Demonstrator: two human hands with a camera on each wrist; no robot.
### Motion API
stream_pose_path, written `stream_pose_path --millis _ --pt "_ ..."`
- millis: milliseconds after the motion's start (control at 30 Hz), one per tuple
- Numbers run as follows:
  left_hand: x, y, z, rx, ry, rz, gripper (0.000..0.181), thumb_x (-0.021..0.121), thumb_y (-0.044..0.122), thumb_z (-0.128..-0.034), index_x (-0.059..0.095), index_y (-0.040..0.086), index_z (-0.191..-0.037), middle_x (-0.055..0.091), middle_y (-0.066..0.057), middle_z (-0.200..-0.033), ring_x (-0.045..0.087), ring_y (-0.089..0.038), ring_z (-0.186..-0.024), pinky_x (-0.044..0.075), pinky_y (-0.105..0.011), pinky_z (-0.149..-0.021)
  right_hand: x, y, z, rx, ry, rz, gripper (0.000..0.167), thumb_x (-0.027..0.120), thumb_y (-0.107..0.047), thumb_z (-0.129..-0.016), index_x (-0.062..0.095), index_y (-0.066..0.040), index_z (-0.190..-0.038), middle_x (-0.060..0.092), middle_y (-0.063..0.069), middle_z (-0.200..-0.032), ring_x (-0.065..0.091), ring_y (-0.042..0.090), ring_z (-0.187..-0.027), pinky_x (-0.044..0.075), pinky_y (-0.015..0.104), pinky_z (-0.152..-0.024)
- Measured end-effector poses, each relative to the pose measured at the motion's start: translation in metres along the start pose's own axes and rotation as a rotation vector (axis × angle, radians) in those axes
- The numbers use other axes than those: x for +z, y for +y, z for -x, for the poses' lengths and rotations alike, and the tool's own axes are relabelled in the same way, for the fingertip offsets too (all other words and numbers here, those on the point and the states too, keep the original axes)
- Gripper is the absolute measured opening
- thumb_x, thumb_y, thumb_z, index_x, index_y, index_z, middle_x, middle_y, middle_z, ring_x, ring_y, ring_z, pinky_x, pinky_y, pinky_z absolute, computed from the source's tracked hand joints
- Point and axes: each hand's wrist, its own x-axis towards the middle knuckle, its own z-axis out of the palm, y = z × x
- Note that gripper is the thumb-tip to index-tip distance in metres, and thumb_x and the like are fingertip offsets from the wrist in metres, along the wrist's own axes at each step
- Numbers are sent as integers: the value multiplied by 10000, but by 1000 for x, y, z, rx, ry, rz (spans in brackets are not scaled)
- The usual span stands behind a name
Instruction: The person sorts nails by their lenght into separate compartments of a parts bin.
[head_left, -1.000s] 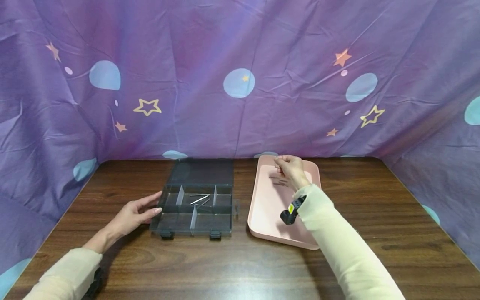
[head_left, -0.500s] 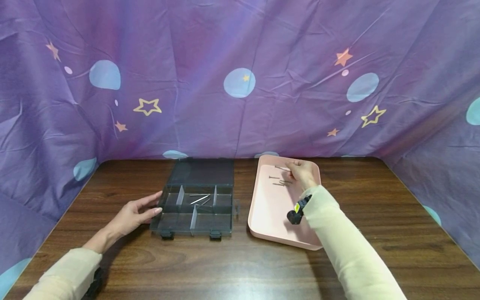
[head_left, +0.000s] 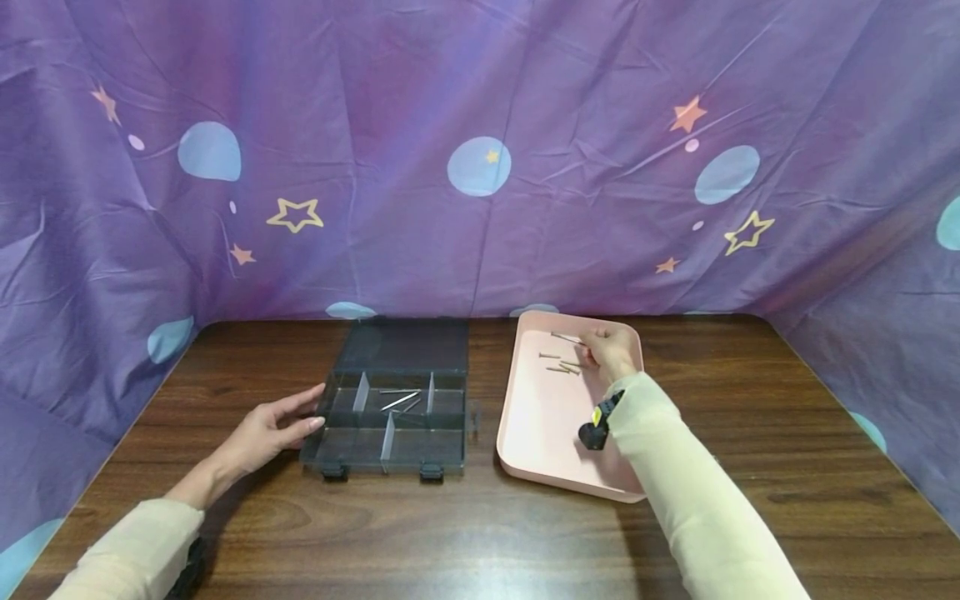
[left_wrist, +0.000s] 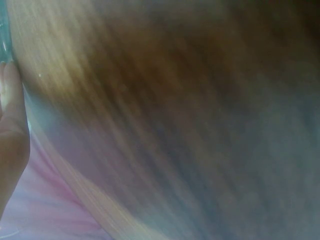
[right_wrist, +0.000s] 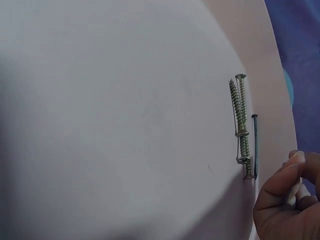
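Right grip [head_left: 611, 350]: curled, fingertips together, cannot tell if holding, inside tray [head_left: 536, 429] | left grip [head_left: 268, 427]: fingers extended, touching box [head_left: 360, 462]

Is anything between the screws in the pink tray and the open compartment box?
Only edges: the left rim of the pink tray, the right wall of the compartment box and a small clear tab beside it. Nothing else visible stands between the screws and the box.

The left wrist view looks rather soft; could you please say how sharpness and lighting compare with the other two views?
Left wrist: the table blurred into streaks; right wrist: dimmer, screws fairly clear, shadow across part of the tray; head: mostly sharp, with glare on the table's near side.
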Motion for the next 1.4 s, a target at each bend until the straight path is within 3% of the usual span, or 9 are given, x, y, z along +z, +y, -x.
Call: stream_pose_path --millis 167,300,400,500,567,633,700,867,1400 --pt "0 0 0 1 1 5 594 582 200 -946 335 -12 -1442 373 -294 -1419 593 -70 -1022 558 -300 -769 -2 0 -2 -8 -3 56 175 487 119 -855 491 15 -715 431 -75 -494 426 25 -417 359 145 -394" --pt "0 -1 0 3 0 4 593 582 193 -945 334 -11 -1443 406 -310 -1388 592 -152 -1053 558 -299 -770 -2 4 -6 -3 -17 70 281 484 130 -854 461 -21 -618 410 -64 -482 420 41 -412 369 161 -385" --pt "0 -1 0 5 -4 0 592 578 192 -947 330 -11 -1445 416 -319 -1375 578 -248 -1084 558 -302 -772 -4 18 -18 -16 -69 9 310 517 120 -852 463 -32 -588 432 -25 -492 444 68 -428 384 181 -375" --pt "0 -1 0 4 -6 -3 592 575 196 -950 327 -11 -1446 414 -322 -1375 575 -262 -1088 557 -300 -773 -12 51 -59 -72 -112 -66 311 557 116 -822 475 -54 -574 455 -6 -502 466 83 -435 386 183 -365" --pt "0 -1 0 -1 -2 -4 595 578 202 -948 330 -14 -1444 415 -316 -1378 582 -228 -1078 556 -297 -773 -13 56 -65 -81 -105 -42 294 561 117 -813 482 -50 -584 468 -1 -515 473 88 -441 395 190 -369" --pt "0 -1 -1 -5 -1 -5 598 580 207 -947 330 -13 -1444 416 -314 -1378 586 -183 -1066 555 -293 -773 -12 54 -68 -71 -34 63 265 555 114 -809 484 -48 -612 464 -20 -512 467 65 -433 402 181 -371" --pt "1 -1 -1 -5 0 -4 598 583 208 -946 333 -13 -1443 422 -313 -1374 588 -120 -1046 554 -289 -770 -7 32 -41 -18 8 159 214 531 112 -833 494 -12 -663 463 -22 -515 462 54 -439 413 183 -384" --pt "1 -1 -1 2 8 -3 587 586 196 -943 347 -13 -1437 439 -309 -1363 563 29 -979 551 -278 -759 -6 13 -11 -17 -23 157 148 485 111 -854 532 43 -731 481 -44 -486 457 13 -417 415 135 -395" --pt "1 -3 -1 18 13 12 577 582 175 -945 347 -21 -1434 409 -310 -1385 545 97 -943 543 -259 -747 -3 10 -10 9 42 195 107 518 105 -812 521 15 -755 482 -60 -464 465 -2 -400 429 132 -389"
